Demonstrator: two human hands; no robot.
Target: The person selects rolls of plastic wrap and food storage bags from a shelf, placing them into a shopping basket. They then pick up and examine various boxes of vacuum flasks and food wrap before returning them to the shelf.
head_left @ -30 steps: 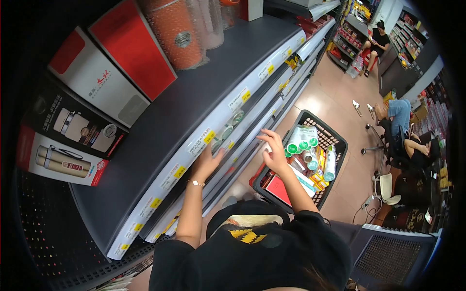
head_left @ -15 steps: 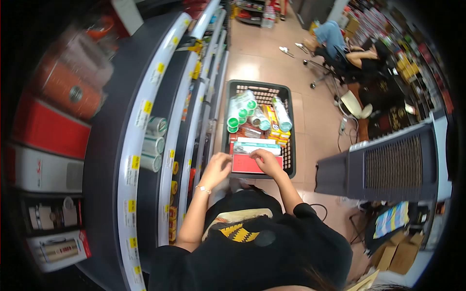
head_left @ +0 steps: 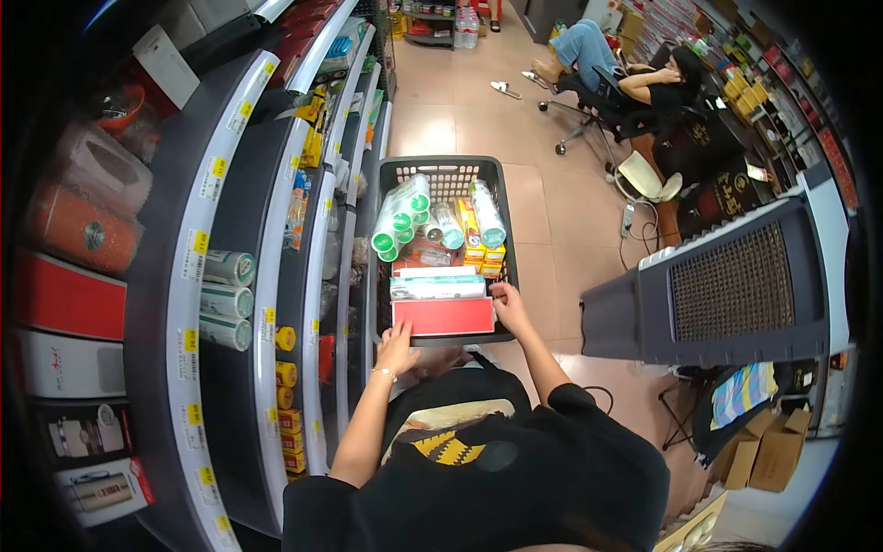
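A dark plastic basket (head_left: 509, 207) stands in front of my body, filled with packaged goods. A flat red box (head_left: 446, 316) lies at its near end. My left hand (head_left: 396, 350) is at the box's lower left corner, fingers extended and touching it. At the right end of the box is my right hand (head_left: 509, 307), its fingers loosely bent and apart beside the basket's rim. Behind the red box are white and teal boxes (head_left: 437, 287). Farther in are green-ended white rolls (head_left: 402, 221), yellow boxes (head_left: 470, 230) and a clear-wrapped pale cylinder (head_left: 487, 214).
Shelving (head_left: 207, 221) with price tags runs along my left, holding white cylinders (head_left: 225, 301). To the right stands a grey air cooler (head_left: 717, 285). A person (head_left: 648, 83) sits in a wheeled chair farther off. Cables (head_left: 644, 230) and a cardboard box (head_left: 768, 451) are on the right.
My hands have moved apart, the left to the red box's lower left corner, the right to its right end. The view has shifted, so the basket appears farther left.
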